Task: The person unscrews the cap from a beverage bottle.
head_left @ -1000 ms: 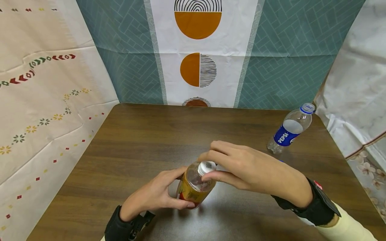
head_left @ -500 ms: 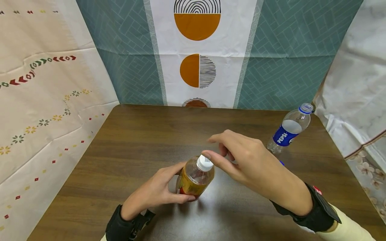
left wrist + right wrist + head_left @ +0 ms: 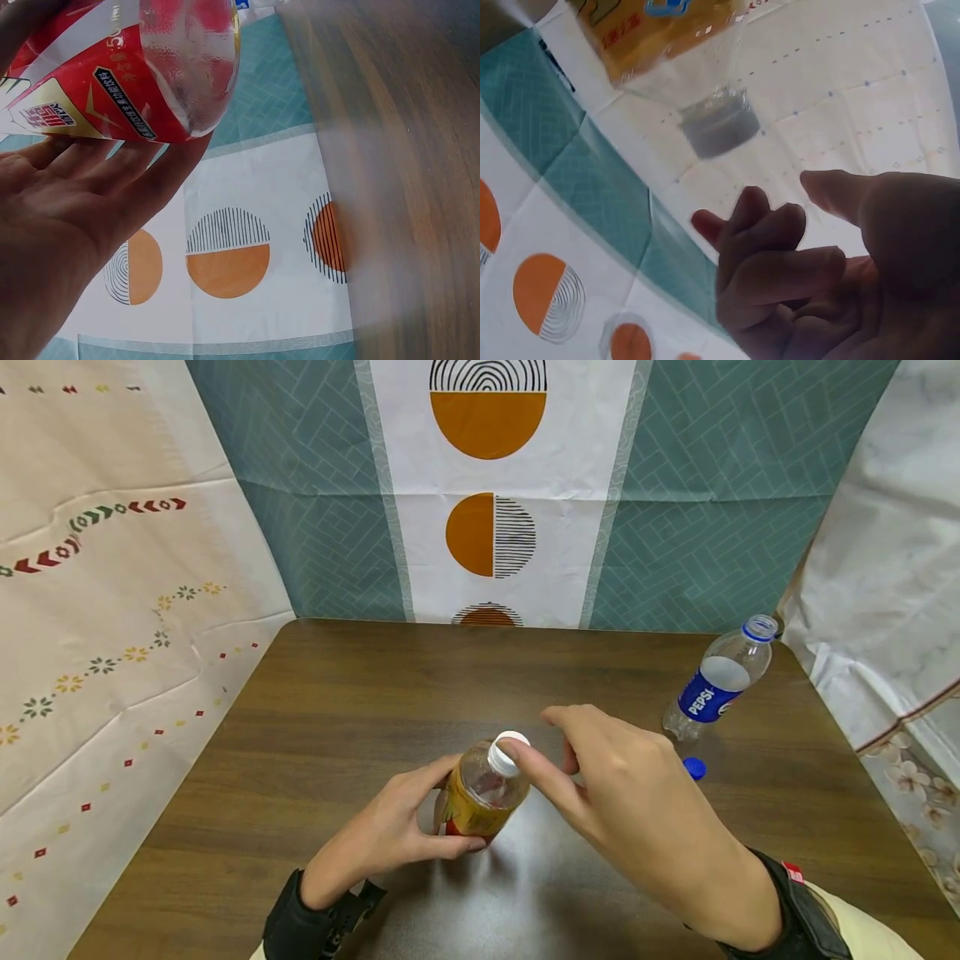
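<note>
My left hand (image 3: 401, 827) grips a clear plastic drink bottle (image 3: 474, 810) by its yellow and red label, thumb on the near side. The bottle leans slightly toward the back right. In the left wrist view the fingers of the left hand (image 3: 82, 202) lie along the red label of the bottle (image 3: 150, 75). A white screw cap (image 3: 501, 762) sits on its neck. Beside the cap is my right hand (image 3: 637, 810), which holds nothing. The right wrist view shows a gap between the cap (image 3: 720, 129) and the right hand's loosely bent fingers (image 3: 780, 262).
An uncapped Pepsi bottle (image 3: 708, 693) with a blue label stands near the right back of the brown wooden table (image 3: 337, 693). A blue bottle cap (image 3: 695, 767) lies in front of it, right beside my right hand. Patterned cloths hang behind and at both sides.
My right hand has let go of the white cap and drawn back to the right, which brings the blue cap into view. My left hand has moved the bottle slightly away from me.
</note>
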{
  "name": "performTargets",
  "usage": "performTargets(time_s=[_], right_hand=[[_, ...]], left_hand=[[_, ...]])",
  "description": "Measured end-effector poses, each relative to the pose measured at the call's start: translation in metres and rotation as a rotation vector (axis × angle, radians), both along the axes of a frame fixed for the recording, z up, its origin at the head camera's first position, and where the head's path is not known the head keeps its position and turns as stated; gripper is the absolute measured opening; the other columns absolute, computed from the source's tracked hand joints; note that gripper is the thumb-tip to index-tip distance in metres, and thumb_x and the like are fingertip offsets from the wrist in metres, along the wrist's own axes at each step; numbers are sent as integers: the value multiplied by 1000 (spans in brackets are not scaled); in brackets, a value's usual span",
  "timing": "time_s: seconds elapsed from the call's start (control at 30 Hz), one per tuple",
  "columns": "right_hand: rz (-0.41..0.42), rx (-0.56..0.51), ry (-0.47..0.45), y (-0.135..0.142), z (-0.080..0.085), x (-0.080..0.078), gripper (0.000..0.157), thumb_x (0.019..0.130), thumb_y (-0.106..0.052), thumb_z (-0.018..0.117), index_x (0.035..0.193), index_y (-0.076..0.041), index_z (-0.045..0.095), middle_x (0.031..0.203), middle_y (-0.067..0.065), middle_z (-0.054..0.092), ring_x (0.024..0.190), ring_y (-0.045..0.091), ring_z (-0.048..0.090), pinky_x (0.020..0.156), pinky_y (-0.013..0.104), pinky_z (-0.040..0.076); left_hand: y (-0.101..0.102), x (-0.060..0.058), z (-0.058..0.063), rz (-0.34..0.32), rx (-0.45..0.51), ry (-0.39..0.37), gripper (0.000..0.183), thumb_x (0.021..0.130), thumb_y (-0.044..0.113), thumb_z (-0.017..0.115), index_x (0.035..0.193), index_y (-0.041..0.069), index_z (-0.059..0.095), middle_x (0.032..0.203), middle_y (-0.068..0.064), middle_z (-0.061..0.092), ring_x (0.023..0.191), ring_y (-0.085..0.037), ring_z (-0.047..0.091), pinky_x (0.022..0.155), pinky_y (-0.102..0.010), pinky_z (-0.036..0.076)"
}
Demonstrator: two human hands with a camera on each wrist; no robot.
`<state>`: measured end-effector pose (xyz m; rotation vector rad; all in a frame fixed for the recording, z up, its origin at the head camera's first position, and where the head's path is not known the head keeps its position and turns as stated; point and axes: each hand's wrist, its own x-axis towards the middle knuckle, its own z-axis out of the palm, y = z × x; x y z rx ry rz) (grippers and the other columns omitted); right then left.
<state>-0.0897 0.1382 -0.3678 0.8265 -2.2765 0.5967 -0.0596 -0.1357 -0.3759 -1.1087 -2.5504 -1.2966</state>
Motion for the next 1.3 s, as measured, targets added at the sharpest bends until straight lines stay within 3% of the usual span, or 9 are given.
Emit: performTargets(time_s=[0.07, 0.13, 0.23, 0.47, 0.73, 1.0, 1.3], right_hand=[[22, 15, -31, -19, 52, 26, 35, 85, -46, 64, 107, -18, 62, 71, -11, 51, 52, 5, 45, 38, 27, 44], [51, 25, -49, -34, 92, 45, 32, 90, -39, 62, 95, -8, 62, 70, -5, 54, 51, 6, 47, 38, 25, 46], [57, 53, -76, -46, 115, 57, 33, 91, -34, 61, 85, -1, 61, 66, 0, 56, 50, 9, 49, 38, 26, 46], [31, 56, -28, -53, 99, 49, 40, 95, -40, 54, 76, -4, 55, 59, -5, 45, 46, 7, 43, 35, 24, 42], [-8, 84, -35, -57, 97, 47, 37, 88, -32, 64, 68, -7, 46, 54, -5, 35, 42, 8, 37, 33, 23, 36], [72, 82, -58, -55, 97, 45, 32, 92, -27, 61, 72, -7, 46, 61, -4, 36, 46, 7, 37, 35, 21, 37], [78, 92, -87, -54, 98, 43, 27, 88, -23, 67, 77, -6, 48, 62, -4, 38, 48, 6, 39, 36, 20, 38]], left_hand=[[0, 0, 0, 9, -4, 14, 72, 74, 37, 78, 136, 28, 43, 115, 11, 60, 102, -6, 57, 84, -36, 54], [0, 0, -1, 18, -10, 19, 72, 74, 37, 78, 136, 27, 42, 115, 12, 59, 103, -6, 57, 83, -35, 54], [0, 0, -1, 32, -19, 18, 73, 74, 39, 78, 137, 28, 42, 116, 14, 59, 103, -6, 56, 84, -35, 54], [-1, 0, 0, 49, -25, 3, 74, 75, 40, 77, 139, 30, 40, 116, 14, 58, 100, -5, 57, 81, -34, 54], [-1, -1, -1, 72, -47, 14, 77, 73, 40, 77, 140, 29, 39, 118, 12, 58, 98, -4, 56, 78, -34, 55], [-1, 0, -3, 56, -25, -16, 74, 75, 39, 77, 138, 30, 41, 117, 12, 59, 97, -4, 57, 76, -34, 55], [1, 0, -2, 53, -24, -35, 70, 76, 42, 74, 137, 31, 41, 115, 13, 59, 97, -4, 57, 77, -34, 55]])
